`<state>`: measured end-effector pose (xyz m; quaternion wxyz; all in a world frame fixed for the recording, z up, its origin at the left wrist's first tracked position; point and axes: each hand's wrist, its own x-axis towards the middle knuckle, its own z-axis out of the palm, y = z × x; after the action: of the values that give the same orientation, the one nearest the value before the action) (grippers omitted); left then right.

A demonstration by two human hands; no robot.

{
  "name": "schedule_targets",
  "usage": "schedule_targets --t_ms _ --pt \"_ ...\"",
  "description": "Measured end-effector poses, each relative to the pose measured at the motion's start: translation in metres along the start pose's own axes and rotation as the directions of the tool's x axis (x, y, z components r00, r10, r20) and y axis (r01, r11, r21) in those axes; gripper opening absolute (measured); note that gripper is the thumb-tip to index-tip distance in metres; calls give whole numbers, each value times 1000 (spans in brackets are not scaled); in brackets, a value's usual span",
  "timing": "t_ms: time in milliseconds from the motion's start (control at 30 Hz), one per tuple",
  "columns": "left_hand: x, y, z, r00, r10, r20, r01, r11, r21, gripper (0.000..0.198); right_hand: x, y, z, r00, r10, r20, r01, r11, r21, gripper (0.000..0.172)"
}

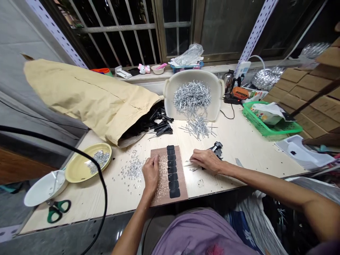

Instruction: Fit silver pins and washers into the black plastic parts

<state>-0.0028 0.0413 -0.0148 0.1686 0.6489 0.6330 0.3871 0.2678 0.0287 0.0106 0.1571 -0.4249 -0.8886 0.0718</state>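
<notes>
My left hand (151,173) rests with its fingers curled together at the left side of a brown board (183,177). Whatever its fingertips pinch is hidden. A column of several black rounded pads (172,176) runs down the board. Just left of that hand, small silver washers (132,168) lie scattered on the table. On the other side of the board, my right hand (205,159) is closed over a small group of black plastic parts (217,148). Thin metal pins (195,170) poke out beside and below its fingertips, which pinch at one of them.
A large paper sack (87,95) spills black parts (162,127) at the back left. Behind the board, a white tub (170,102) lies tipped with many metal pins. A yellow bowl (71,173), white bowl (34,194), scissors (57,210), green basket (281,131) and black cable (105,198) are around.
</notes>
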Motion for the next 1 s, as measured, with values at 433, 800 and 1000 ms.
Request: schedule_targets --t_ms 433,800,1000 --pt "2 2 -3 1000 -15 25 15 1000 -6 33 -30 21 -18 985 137 -101 -147 984 -99 23" --pt "2 -5 -2 999 -49 9 50 990 -130 29 46 30 -13 984 57 -167 -84 983 -163 22" --pt "-3 0 -3 996 -83 14 85 985 -153 29 158 24 22 960 -227 -164 172 940 -296 22"
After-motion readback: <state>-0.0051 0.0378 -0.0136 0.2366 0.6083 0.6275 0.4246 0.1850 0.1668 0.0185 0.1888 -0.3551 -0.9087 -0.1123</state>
